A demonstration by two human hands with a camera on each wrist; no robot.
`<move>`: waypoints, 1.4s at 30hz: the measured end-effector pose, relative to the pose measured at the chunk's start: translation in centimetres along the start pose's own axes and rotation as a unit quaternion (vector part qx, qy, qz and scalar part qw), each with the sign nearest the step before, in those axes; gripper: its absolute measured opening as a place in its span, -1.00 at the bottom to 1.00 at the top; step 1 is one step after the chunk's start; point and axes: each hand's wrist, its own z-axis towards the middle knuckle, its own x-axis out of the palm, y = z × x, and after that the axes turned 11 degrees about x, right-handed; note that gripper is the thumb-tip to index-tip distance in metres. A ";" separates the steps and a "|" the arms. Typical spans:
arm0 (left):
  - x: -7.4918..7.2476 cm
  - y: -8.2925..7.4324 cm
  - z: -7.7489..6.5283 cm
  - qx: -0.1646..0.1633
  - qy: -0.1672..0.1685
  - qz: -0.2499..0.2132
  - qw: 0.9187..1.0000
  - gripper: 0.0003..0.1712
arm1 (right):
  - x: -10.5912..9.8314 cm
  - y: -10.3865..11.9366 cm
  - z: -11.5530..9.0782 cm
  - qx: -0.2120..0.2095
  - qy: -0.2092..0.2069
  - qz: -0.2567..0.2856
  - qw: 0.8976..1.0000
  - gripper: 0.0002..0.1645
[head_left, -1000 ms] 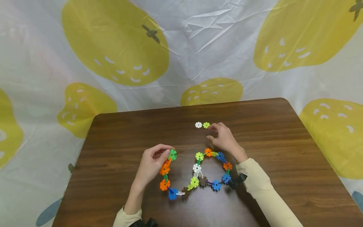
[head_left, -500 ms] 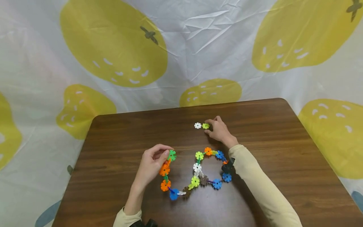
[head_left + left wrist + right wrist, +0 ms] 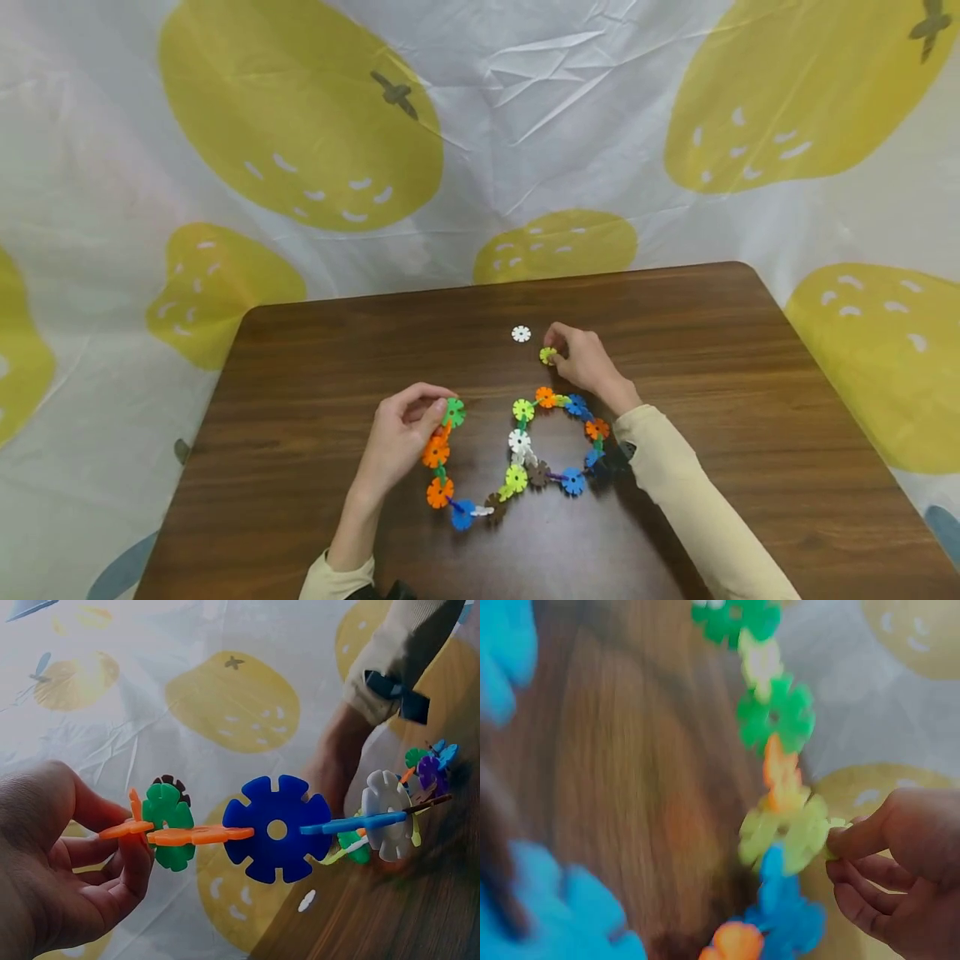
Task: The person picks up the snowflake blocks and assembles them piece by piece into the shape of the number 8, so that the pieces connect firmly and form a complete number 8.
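A chain of slotted plastic flower discs in many colours curves over the table, with a closed ring [image 3: 573,482] on its right side. At the chain's left end, my left hand [image 3: 401,429] pinches the pieces near a green disc [image 3: 454,412]. In the left wrist view, orange discs [image 3: 202,835] and a dark blue disc [image 3: 277,829] stretch away from those fingers. Beyond the ring, my right hand [image 3: 588,360] pinches a loose yellow-green disc [image 3: 547,356] between thumb and finger. The right wrist view is blurred, and the chain partly covers that disc there.
A single white disc [image 3: 521,333] lies on the brown wooden table [image 3: 337,358], left of my right hand. Behind the table's far edge hangs a pale cloth [image 3: 480,167] printed with yellow fruit. Dark cameras are strapped to both wrists.
My right hand has taken hold of the yellow-green disc beside the white one and drawn it toward me. The left hand keeps its grip at the chain's end, nearly still.
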 end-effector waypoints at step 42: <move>1.4 -0.2 -0.7 0.070 -0.032 -0.023 0.997 -0.91 | 0.5 9.8 -9.4 -0.041 0.078 0.408 0.909 -0.81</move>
